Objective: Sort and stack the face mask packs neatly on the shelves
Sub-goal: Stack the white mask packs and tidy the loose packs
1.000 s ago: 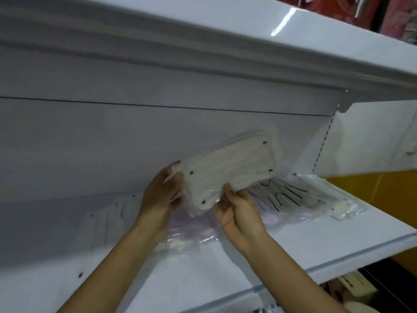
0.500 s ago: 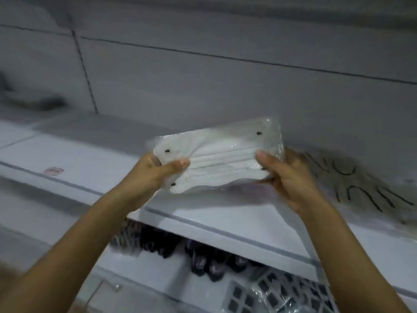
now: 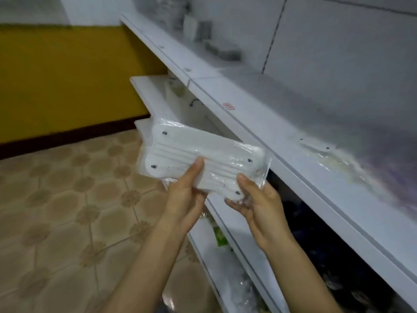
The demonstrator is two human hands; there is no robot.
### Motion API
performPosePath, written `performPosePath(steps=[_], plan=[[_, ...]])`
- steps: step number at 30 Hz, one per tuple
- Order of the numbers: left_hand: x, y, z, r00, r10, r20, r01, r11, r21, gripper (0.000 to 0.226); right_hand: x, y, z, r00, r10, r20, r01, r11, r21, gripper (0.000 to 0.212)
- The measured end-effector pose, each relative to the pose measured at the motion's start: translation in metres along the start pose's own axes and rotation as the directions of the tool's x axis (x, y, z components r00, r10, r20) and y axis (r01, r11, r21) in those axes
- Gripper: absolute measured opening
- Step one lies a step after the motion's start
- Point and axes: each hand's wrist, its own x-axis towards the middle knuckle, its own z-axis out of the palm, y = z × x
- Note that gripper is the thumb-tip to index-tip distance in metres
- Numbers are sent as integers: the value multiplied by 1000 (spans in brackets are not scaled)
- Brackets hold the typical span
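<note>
Out in front of the shelf edge: that's where the face mask pack [image 3: 198, 159] is hanging, held up in the air, not touching the shelving.
Pack: a clear plastic bag with a stack of white pleated masks in it, small dark dots showing near the corners, and it's tilting so the left end is sitting higher than the right.
Left hand [image 3: 185, 195]: gripping the pack from below near its middle, thumb lying up across the front face, the other fingers curling behind it.
Right hand [image 3: 257, 199]: pinching the pack's lower right corner, thumb pressing on the front, fingers tucking under the crinkly plastic.
Upper shelf [image 3: 259, 123]: white, running diagonally just right of the pack, with a small red label on it.
On that shelf: another mask pack [image 3: 325, 154] lying flat, well apart from the held one, looking pretty blurry.
Far end of the shelf: some greyish items [image 3: 216, 46] sitting there, too blurred to tell what they are.
Lower shelf [image 3: 228, 218]: passing under the hands, with dark packaged stuff in the shadow behind it.
Floor [image 3: 56, 199]: tan patterned tiles spreading out on the left.
Wall [image 3: 67, 75]: yellow, with a dark baseboard running along the bottom.
</note>
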Motion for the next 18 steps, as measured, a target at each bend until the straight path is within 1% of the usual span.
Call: performPosePath(steps=[2, 4, 6, 8, 9, 10, 12, 14, 15, 17, 18], plan=[[14, 18, -18, 998, 31, -62, -32, 999, -16, 38, 16, 14, 20, 999, 34, 39, -31, 997, -69, 19], [32, 43, -35, 996, 50, -76, -52, 998, -21, 33, 36, 27, 49, 997, 45, 55, -39, 994, -99, 15], [53, 78, -52, 992, 86, -96, -92, 994, -58, 41, 59, 37, 85, 998, 21, 66, -11, 989, -148, 13], [76, 125, -77, 976, 169, -136, -179, 982, -67, 50, 83, 46, 124, 997, -18, 70, 30, 982, -189, 11], [87, 152, -92, 959, 237, -155, -243, 970, -25, 49, 96, 49, 144, 997, -36, 71, 48, 981, -188, 11], [98, 179, -107, 936, 313, -161, -308, 950, 57, 44, 108, 52, 163, 996, -52, 71, 64, 981, -183, 12], [117, 228, -134, 886, 439, -147, -383, 874, 299, 31, 130, 57, 195, 994, -83, 75, 96, 976, -197, 11], [134, 265, -152, 851, 515, -105, -399, 762, 510, 26, 149, 62, 222, 989, -134, 69, 147, 961, -233, 8], [143, 278, -158, 835, 546, -68, -405, 692, 597, 23, 158, 63, 234, 985, -165, 55, 173, 953, -249, 10], [161, 297, -162, 804, 594, 25, -428, 550, 717, 14, 174, 65, 253, 974, -222, 38, 224, 931, -287, 13], [169, 304, -162, 789, 611, 58, -441, 499, 746, 12, 181, 65, 261, 968, -248, 41, 248, 920, -302, 13]])
